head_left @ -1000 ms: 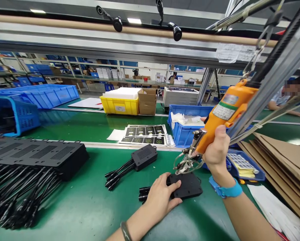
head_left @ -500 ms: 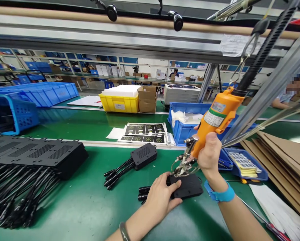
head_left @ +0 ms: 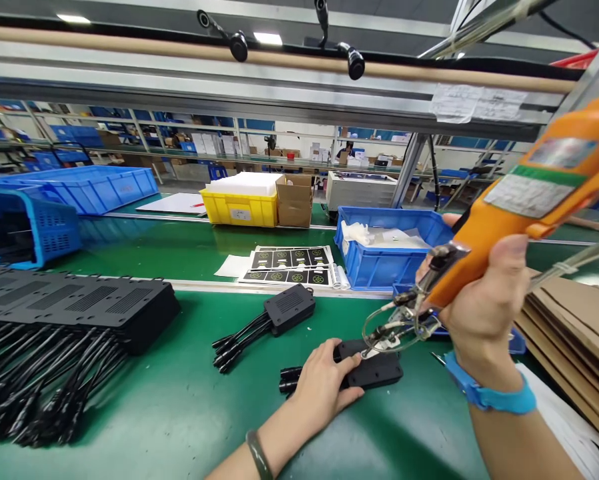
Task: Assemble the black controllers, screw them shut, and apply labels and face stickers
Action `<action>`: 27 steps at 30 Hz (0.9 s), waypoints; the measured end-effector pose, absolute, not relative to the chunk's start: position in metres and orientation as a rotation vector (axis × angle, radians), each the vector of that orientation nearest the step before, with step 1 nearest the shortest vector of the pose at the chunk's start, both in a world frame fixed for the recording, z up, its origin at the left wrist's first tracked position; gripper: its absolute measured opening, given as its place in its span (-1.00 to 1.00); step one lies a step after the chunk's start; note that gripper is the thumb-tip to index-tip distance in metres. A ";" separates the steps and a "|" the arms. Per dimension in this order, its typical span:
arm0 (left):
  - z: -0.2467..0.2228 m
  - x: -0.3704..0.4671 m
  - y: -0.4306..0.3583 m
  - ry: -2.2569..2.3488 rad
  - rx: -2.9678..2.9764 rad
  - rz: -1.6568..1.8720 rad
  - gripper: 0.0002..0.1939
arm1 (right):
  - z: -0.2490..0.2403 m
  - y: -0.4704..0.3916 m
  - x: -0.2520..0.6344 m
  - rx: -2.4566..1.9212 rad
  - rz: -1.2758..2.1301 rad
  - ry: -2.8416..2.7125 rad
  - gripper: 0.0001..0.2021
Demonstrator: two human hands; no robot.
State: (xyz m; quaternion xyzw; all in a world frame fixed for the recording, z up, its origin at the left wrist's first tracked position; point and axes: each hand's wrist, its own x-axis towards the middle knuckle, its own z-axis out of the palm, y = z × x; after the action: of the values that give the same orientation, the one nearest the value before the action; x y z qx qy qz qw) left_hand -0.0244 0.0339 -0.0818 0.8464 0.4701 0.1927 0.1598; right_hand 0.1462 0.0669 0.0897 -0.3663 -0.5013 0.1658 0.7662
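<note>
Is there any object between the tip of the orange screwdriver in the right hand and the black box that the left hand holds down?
Nothing visible stands between them. The right hand holds the orange screwdriver tilted, its tip at the top of the black box. The left hand rests on the box's left end, beside the tip.

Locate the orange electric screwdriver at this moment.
In the head view, the orange electric screwdriver is at the right, gripped in the right hand, its tip over the black box that the left hand steadies.

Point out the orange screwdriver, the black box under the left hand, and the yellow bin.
orange screwdriver point(head_left: 519, 207): head view, on its orange body below the label.
black box point(head_left: 377, 368): head view, on its bare top face.
yellow bin point(head_left: 239, 210): head view, on its front wall.
</note>
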 end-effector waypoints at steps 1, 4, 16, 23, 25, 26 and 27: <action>-0.081 -0.024 0.034 1.341 2.414 0.548 -0.41 | 0.096 0.064 0.147 -0.786 0.389 -1.090 -0.42; -0.080 -0.024 0.034 1.329 2.407 0.547 -0.41 | 0.098 0.058 0.146 -0.768 0.498 -1.078 -0.46; -0.082 -0.025 0.035 1.309 2.410 0.557 -0.44 | 0.046 0.056 0.146 -0.882 0.594 -1.021 -0.54; -0.083 -0.025 0.034 1.315 2.406 0.545 -0.42 | 0.048 0.053 0.143 -0.884 0.609 -1.044 -0.55; -0.084 -0.025 0.034 1.317 2.405 0.545 -0.42 | 0.047 0.052 0.143 -0.892 0.582 -1.055 -0.53; -0.084 -0.025 0.034 1.317 2.405 0.544 -0.42 | 0.046 0.052 0.142 -0.895 0.568 -1.057 -0.51; -0.085 -0.025 0.034 1.317 2.405 0.545 -0.41 | 0.045 0.051 0.142 -0.897 0.556 -1.059 -0.48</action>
State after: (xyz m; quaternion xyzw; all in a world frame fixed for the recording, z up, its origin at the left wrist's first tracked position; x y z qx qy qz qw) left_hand -0.0245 0.0342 -0.0845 0.8474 0.4642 0.1919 0.1721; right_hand 0.1416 0.0514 0.0455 -0.4080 -0.4816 0.2526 0.7333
